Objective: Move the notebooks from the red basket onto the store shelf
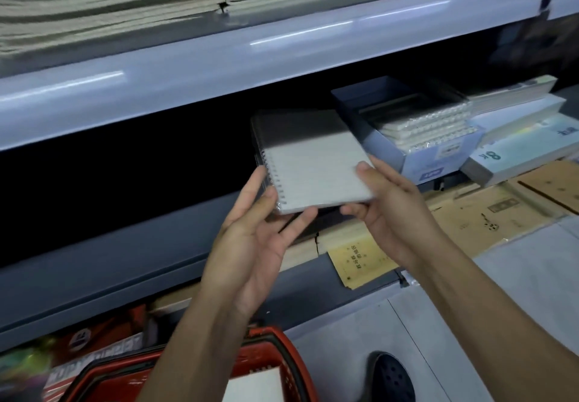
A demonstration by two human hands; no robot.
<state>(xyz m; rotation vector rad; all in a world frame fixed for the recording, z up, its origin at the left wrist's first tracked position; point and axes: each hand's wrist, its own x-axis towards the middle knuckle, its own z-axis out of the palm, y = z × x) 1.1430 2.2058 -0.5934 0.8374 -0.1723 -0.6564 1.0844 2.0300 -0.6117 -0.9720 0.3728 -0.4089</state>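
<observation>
A stack of white spiral notebooks (316,170), wrapped in clear plastic, is held at the mouth of the dark middle shelf (125,245). My left hand (260,235) grips its spiral edge and near corner from below. My right hand (385,210) holds the right near corner, thumb on top. Its far half reaches into the shelf's shadow. The red basket (282,357) sits on the floor below my arms, with a white notebook (253,386) inside it.
A blue box (416,157) of spiral notebooks stands just right of the held stack, with boxed stationery (517,145) and brown packets (488,213) further right. The upper shelf carries stacks of pale exercise books (125,4). A dark shoe (391,376) stands on the grey floor.
</observation>
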